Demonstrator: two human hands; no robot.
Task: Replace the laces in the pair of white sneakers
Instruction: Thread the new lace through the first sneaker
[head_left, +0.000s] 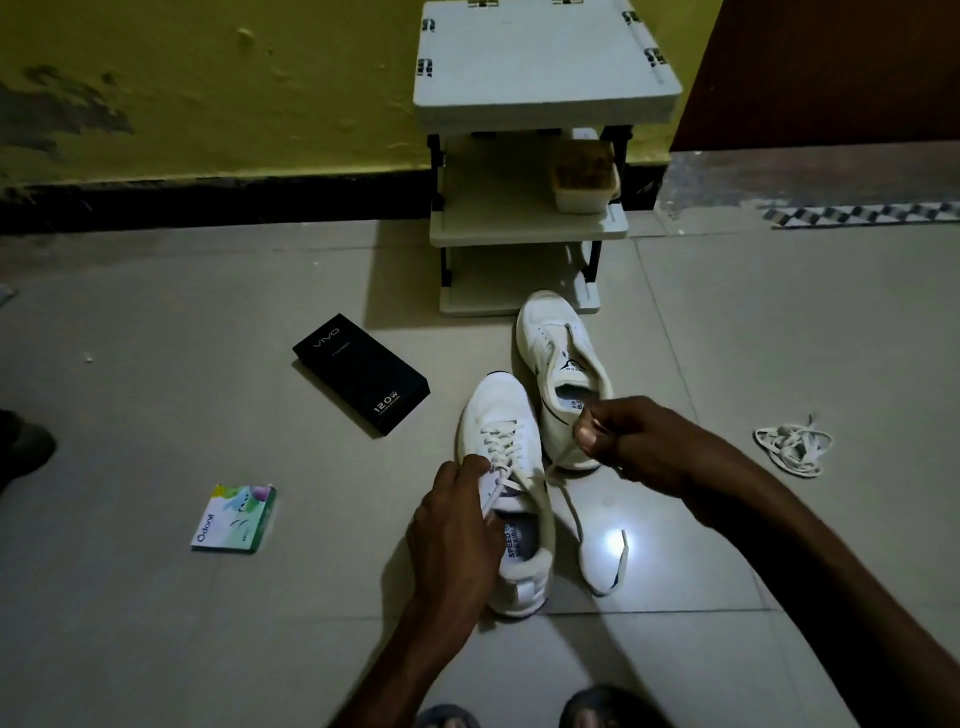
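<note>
Two white sneakers stand on the tiled floor. The near sneaker (511, 467) is laced with a white lace (574, 512) whose loose end trails onto the floor to the right. My left hand (457, 530) rests on that shoe's left side by the top eyelets, fingers curled at the lace. My right hand (628, 441) pinches the lace's other strand and holds it taut up and to the right. The far sneaker (561, 358) has no lace in it. A bundle of loose white laces (792, 447) lies on the floor at the right.
A white shelf rack (535, 156) stands against the yellow wall, with a lidded container (584, 179) on its middle shelf. A black phone box (361, 371) and a small colourful packet (234, 519) lie on the floor to the left. My feet (519, 714) show at the bottom edge.
</note>
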